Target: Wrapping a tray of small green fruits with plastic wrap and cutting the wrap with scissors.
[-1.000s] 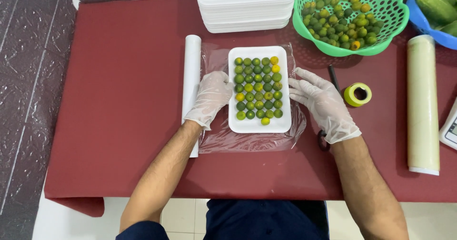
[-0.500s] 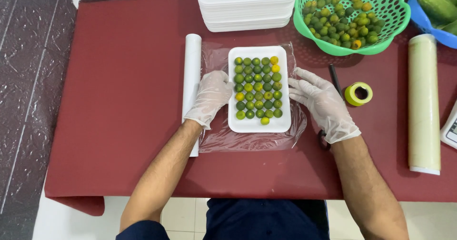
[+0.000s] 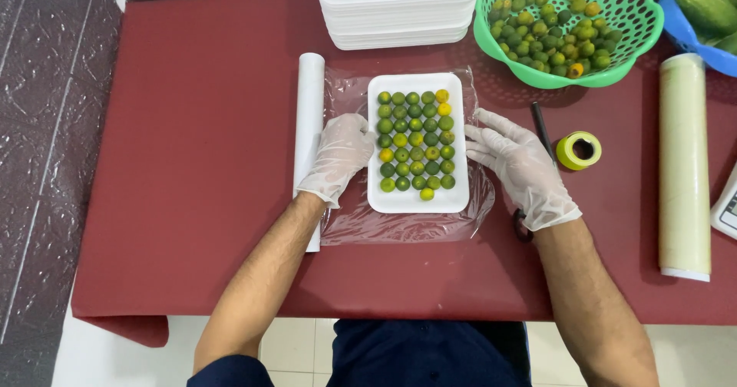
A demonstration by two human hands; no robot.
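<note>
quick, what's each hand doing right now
left hand: open, resting against the white tray, holding nothing
right hand: open, fingers spread beside the tray, holding nothing

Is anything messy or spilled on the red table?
Nothing is spilled. The little fruits sit in neat rows on the white tray, which lies on the clear wrap. Only one fruit sits alone below the rows. The left hand and right hand rest beside the tray.

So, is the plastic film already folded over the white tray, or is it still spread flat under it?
Spread flat. The clear film lies on the red table beneath the white tray; the small fruits look uncovered, and both gloved hands rest at the tray's sides.
</note>
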